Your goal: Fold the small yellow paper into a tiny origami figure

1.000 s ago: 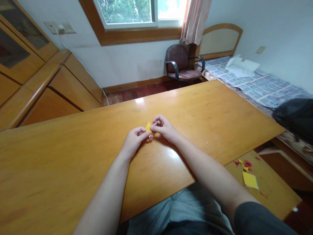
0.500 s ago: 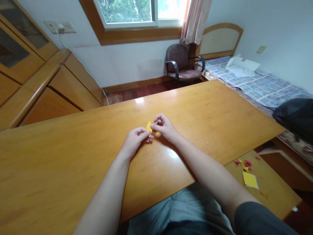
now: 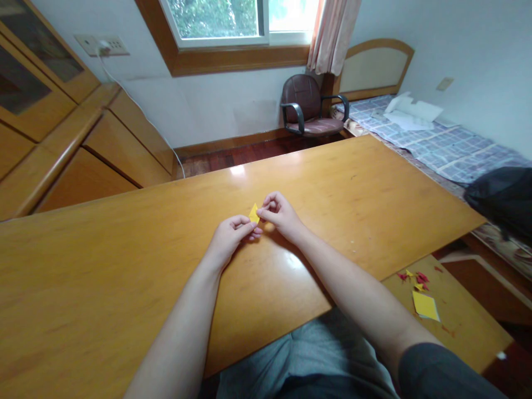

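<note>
Folded yellow paper [image 3: 254,213] sits between the two hands, above the middle of the long wooden table [image 3: 124,266]. Its lower part is covered by the left thumb, its right edge by the right thumb; creases too small to read. Pointed tip shows, aimed toward the window side. Left hand [image 3: 226,235] grips the paper's lower part, thumb on top, fingers curled beneath and partly out of sight. Right hand [image 3: 282,216] pinches the right edge between thumb and bent fingers; fingertips behind the paper hidden. Whether the paper touches the tabletop: cannot tell.

Cut off by the frame: cabinet [image 3: 112,160] at left, window [image 3: 216,19] at top, black bag [image 3: 502,194] at right, its shape unclear. Table's left end also out of frame. White items [image 3: 409,113] on the bed [image 3: 469,149] overlap; cannot separate them.

Counts: two hands, one paper held. On the lower board [image 3: 465,332] at right, one yellow square [image 3: 425,306], pale edge showing underneath; single sheet or stack, cannot tell. Beyond it, a cluster of small red and yellow pieces [image 3: 421,278], too blurred for a sure number. One brown chair [image 3: 302,100], two armrests. One curtain [image 3: 334,36], two window panes in view.
</note>
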Motion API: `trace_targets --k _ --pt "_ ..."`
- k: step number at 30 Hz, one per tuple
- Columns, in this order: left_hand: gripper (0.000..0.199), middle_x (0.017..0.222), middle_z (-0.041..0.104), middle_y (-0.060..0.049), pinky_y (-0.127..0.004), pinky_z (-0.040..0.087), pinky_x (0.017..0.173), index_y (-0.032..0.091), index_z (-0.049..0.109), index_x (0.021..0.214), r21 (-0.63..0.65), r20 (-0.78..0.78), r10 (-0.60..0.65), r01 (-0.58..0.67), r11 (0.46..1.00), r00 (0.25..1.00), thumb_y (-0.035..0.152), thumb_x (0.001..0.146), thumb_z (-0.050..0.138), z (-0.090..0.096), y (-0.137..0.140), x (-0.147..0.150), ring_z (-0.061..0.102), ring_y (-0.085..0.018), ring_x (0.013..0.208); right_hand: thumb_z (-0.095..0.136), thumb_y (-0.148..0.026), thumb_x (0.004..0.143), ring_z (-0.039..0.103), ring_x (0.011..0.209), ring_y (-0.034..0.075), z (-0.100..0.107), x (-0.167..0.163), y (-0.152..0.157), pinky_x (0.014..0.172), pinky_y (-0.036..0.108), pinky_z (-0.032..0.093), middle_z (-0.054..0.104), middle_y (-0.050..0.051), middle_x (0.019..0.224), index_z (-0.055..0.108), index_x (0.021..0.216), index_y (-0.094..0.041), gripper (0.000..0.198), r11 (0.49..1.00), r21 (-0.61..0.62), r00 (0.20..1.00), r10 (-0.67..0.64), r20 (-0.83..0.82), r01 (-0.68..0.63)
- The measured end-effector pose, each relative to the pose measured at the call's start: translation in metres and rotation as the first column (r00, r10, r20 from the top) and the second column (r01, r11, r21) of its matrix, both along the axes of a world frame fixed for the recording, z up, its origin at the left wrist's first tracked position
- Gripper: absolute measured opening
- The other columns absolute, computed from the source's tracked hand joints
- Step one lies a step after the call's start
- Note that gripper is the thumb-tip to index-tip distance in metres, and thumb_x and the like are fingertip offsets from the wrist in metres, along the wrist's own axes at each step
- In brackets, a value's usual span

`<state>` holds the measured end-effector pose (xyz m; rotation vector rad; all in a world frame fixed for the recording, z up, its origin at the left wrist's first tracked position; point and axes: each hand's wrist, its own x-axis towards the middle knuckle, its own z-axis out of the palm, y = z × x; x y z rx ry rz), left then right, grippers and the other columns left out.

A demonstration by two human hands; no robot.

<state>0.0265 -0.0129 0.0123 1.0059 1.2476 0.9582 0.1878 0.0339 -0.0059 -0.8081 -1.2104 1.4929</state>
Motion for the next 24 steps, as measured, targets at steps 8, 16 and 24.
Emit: trace_targets --k 8,16,24 --pt "0.036 0.074 0.075 -0.008 -0.03 0.055 0.068 0.015 0.066 0.074 0.012 -0.005 -0.008 0.008 1.0 1.0 0.047 0.067 0.081 -0.003 0.0006 -0.0013 0.07 -0.019 0.068 0.076 -0.035 0.07 0.057 0.061 0.011 0.0017 0.0016 -0.0004 0.068 0.028 0.045 0.06 -0.009 0.063 0.048 0.094 -0.023 0.038 0.999 -0.017 0.999 0.038 0.009 -0.038" --pt "0.035 0.074 0.075 -0.008 -0.028 0.054 0.069 0.015 0.067 0.075 0.017 0.011 -0.006 0.006 1.0 1.0 0.045 0.068 0.081 -0.0026 0.0011 -0.001 0.069 -0.017 0.067 0.079 -0.033 0.068 0.058 0.063 0.012 -0.0005 0.0025 0.0004 0.07 0.028 0.045 0.062 -0.008 0.067 0.051 0.099 -0.022 0.043 0.994 -0.018 0.994 0.106 -0.013 -0.106" --pt "0.037 0.075 0.076 -0.008 -0.03 0.055 0.069 0.015 0.067 0.077 -0.008 0.03 0.012 -0.011 1.0 0.999 0.045 0.063 0.084 -0.0034 0.0012 -0.0021 0.07 -0.018 0.067 0.079 -0.033 0.067 0.057 0.063 0.012 -0.0003 0.0016 0.0009 0.07 0.028 0.044 0.061 -0.008 0.067 0.05 0.094 -0.022 0.041 0.999 -0.002 0.999 0.035 -0.008 -0.035"
